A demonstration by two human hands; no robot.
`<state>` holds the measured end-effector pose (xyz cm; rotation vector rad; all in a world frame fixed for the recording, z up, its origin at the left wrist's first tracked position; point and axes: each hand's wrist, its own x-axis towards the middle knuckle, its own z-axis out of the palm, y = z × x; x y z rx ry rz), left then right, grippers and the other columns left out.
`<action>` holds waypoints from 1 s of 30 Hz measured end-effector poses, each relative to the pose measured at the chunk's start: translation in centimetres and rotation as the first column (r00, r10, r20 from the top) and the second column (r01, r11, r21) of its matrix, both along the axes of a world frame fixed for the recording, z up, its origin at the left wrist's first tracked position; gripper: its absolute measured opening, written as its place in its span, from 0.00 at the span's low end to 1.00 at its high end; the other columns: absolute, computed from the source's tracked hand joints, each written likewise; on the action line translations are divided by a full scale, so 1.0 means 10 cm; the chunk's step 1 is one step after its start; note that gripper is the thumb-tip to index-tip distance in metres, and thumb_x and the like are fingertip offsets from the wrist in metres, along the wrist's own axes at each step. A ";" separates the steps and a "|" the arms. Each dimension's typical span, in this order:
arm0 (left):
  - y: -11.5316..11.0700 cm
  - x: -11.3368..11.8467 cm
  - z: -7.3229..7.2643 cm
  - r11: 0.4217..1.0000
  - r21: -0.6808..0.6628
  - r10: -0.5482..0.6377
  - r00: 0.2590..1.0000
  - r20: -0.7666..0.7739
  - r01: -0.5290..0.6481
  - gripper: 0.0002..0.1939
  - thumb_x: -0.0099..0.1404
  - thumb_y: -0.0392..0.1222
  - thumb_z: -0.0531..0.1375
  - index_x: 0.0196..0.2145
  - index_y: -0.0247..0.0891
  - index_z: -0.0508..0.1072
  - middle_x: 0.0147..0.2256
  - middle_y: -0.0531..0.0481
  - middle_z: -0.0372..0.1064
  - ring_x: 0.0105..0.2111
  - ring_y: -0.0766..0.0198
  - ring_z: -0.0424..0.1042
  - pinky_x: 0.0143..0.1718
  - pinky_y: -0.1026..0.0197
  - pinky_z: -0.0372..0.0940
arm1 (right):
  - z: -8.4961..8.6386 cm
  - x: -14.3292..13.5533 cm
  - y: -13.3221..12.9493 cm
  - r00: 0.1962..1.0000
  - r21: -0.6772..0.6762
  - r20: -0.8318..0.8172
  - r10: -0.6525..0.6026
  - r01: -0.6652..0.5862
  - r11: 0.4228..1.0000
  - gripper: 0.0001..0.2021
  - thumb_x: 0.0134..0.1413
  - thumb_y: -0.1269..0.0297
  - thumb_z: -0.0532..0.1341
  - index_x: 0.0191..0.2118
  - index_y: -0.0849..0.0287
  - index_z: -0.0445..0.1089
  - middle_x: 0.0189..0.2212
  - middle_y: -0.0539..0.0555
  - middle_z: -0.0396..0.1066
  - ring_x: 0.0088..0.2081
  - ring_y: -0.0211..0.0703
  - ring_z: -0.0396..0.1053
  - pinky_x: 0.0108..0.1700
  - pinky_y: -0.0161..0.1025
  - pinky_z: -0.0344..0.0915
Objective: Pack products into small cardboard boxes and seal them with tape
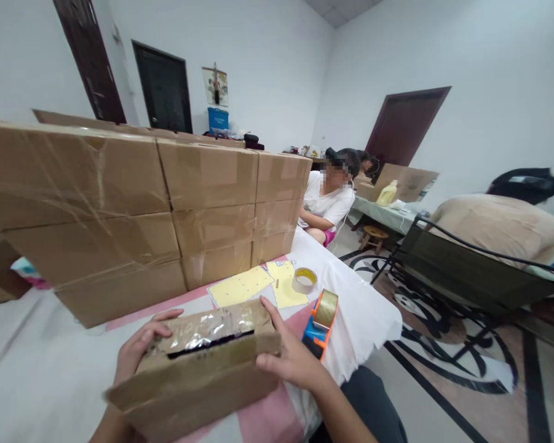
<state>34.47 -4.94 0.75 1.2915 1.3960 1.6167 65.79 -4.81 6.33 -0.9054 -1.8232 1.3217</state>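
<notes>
A small brown cardboard box [212, 383] rests on the table in front of me. Clear tape covers part of its top, and a dark slit shows beside the tape along one flap. My left hand [141, 347] grips the box's left end, fingers bent over the top edge. At the opposite end my right hand [289, 354] holds on, forefinger stretched along the top corner and thumb against the near side. Just right of that hand lies an orange and blue tape dispenser [321, 326] with a roll of clear tape. Behind it is a loose tape roll [305, 280].
Stacked, taped cartons [207, 209] form a wall along the table's far left. Yellow sheets [244, 286] lie before them on the white and pink cloth [369, 307]. A person in white [329, 197] sits beyond; another sits in a folding chair [470, 264] at right.
</notes>
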 end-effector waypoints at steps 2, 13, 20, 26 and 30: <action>-0.01 0.04 0.02 1.000 0.009 0.012 0.998 0.070 -0.013 0.20 0.58 0.65 0.59 0.22 0.48 0.73 0.48 0.55 0.77 0.52 0.43 0.70 0.53 0.44 0.63 | 0.05 -0.06 -0.04 0.997 -0.051 -0.044 -0.064 0.062 0.997 0.43 0.51 0.58 0.66 0.70 0.56 0.49 0.66 0.61 0.59 0.64 0.55 0.61 0.63 0.48 0.59; -0.01 0.01 0.08 0.999 0.034 0.041 0.998 -0.054 -0.040 0.22 0.51 0.71 0.57 0.19 0.53 0.76 0.45 0.52 0.77 0.51 0.35 0.70 0.56 0.34 0.60 | 0.12 -0.17 -0.10 0.951 -0.239 -0.068 -0.302 0.279 0.930 0.27 0.42 0.67 0.58 0.53 0.51 0.67 0.44 0.48 0.71 0.41 0.45 0.68 0.42 0.35 0.63; -0.16 0.06 0.21 0.987 0.137 -0.046 0.968 -0.248 0.082 0.25 0.58 0.71 0.51 0.18 0.55 0.75 0.41 0.52 0.78 0.49 0.36 0.69 0.53 0.34 0.61 | 0.00 -0.18 -0.04 0.941 -0.210 -0.156 -0.299 0.265 0.941 0.32 0.41 0.71 0.58 0.57 0.49 0.67 0.58 0.49 0.69 0.58 0.51 0.67 0.56 0.40 0.64; -0.19 0.08 0.28 0.970 0.208 -0.036 0.921 -0.388 0.126 0.24 0.59 0.68 0.50 0.18 0.55 0.74 0.27 0.49 0.77 0.43 0.35 0.69 0.44 0.33 0.64 | -0.21 -0.24 -0.03 0.869 0.092 -0.173 -0.464 0.483 0.871 0.15 0.46 0.69 0.61 0.42 0.56 0.76 0.67 0.60 0.59 0.67 0.58 0.58 0.65 0.50 0.58; -0.11 -0.10 0.17 0.943 0.216 -0.105 0.839 -0.535 0.255 0.24 0.55 0.67 0.49 0.18 0.56 0.76 0.24 0.51 0.77 0.35 0.35 0.72 0.37 0.31 0.65 | -0.23 -0.22 -0.04 0.879 0.175 -0.182 -0.440 0.469 0.866 0.09 0.49 0.70 0.60 0.37 0.55 0.75 0.61 0.63 0.67 0.65 0.58 0.62 0.63 0.52 0.62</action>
